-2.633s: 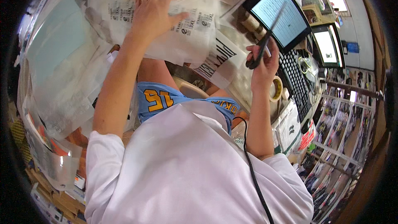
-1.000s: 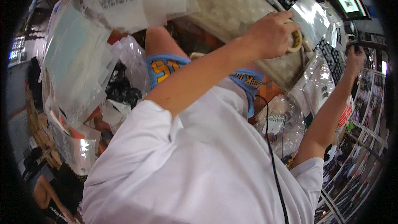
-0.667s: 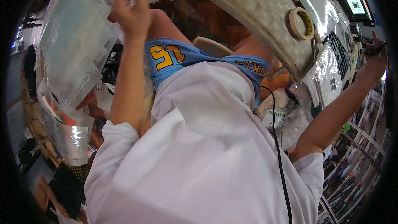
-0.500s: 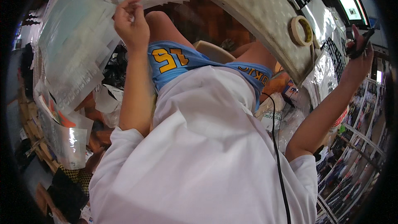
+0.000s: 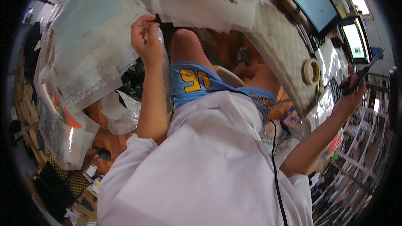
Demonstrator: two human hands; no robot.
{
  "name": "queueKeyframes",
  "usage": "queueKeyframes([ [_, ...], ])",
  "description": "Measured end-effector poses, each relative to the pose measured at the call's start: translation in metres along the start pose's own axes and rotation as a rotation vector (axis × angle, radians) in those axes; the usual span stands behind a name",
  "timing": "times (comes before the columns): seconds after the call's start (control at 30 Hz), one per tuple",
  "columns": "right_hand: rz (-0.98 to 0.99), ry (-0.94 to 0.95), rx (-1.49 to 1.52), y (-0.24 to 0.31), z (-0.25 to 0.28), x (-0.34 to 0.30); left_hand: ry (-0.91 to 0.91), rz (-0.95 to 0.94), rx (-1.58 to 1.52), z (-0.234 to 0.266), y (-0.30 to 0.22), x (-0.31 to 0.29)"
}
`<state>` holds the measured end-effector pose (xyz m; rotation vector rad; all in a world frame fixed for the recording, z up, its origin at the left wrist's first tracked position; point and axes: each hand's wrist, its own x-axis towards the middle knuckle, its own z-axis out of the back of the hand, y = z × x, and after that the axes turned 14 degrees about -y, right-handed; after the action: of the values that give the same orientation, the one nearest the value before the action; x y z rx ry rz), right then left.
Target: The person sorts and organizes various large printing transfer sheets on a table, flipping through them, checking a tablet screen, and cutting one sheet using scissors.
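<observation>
My right hand (image 5: 351, 94) is raised at the far right, closed round a pair of dark scissors (image 5: 365, 73) whose blades point up and away. On the left, my left hand (image 5: 146, 37) is held up above my thigh with its fingers curled in toward the thumb. It is beside the edge of some translucent plastic bags (image 5: 96, 29); whether anything thin is between the fingertips I cannot make out. Beyond it, a stack of printed plastic bags (image 5: 209, 0) lies across the table's near edge.
A roll of tape (image 5: 310, 72) rests on the worn table (image 5: 289, 54). Behind it stand a tablet-like screen (image 5: 312, 2) and a lit monitor (image 5: 355, 37). Black plastic (image 5: 135, 77) and crumpled clear bags (image 5: 121, 115) are low on the left. A black cable (image 5: 276, 175) hangs down my shirt.
The view has tilted, so the table, screens and printed bags show more fully. The scissors stay in my right hand, their blades now in plainer sight. My left hand's fingers remain curled.
</observation>
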<state>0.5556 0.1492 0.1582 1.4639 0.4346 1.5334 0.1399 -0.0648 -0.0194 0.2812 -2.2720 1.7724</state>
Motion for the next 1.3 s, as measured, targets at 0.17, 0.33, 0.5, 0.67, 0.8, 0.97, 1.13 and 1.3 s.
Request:
queueKeyframes([
  [0.17,-0.053,-0.049,0.125,-0.023,-0.003,0.008,-0.195,-0.035,0.01,0.022,0.001,0.032],
  [0.33,-0.04,0.158,0.278,-0.004,-0.044,-0.003,-0.327,-0.382,0.544,0.068,-0.014,0.125],
  [0.5,-0.079,0.455,0.449,0.039,-0.129,-0.037,0.205,-0.396,1.382,0.068,0.028,0.164],
  [0.67,-0.085,0.783,0.417,0.066,-0.186,-0.069,0.315,-0.358,1.42,0.072,0.029,0.132],
  [0.8,-0.228,1.063,0.377,0.092,-0.212,-0.095,0.217,-0.295,1.453,0.139,0.021,0.106],
  [0.97,-0.489,1.728,0.329,0.105,-0.277,-0.116,0.268,-0.414,1.378,0.182,0.017,0.11],
  [1.13,-0.54,2.199,0.243,0.119,-0.346,-0.158,0.134,-0.303,1.303,0.18,-0.012,0.107],
  [1.3,-0.52,2.319,0.189,0.139,-0.4,-0.186,0.088,-0.442,1.338,0.182,-0.036,0.091],
])
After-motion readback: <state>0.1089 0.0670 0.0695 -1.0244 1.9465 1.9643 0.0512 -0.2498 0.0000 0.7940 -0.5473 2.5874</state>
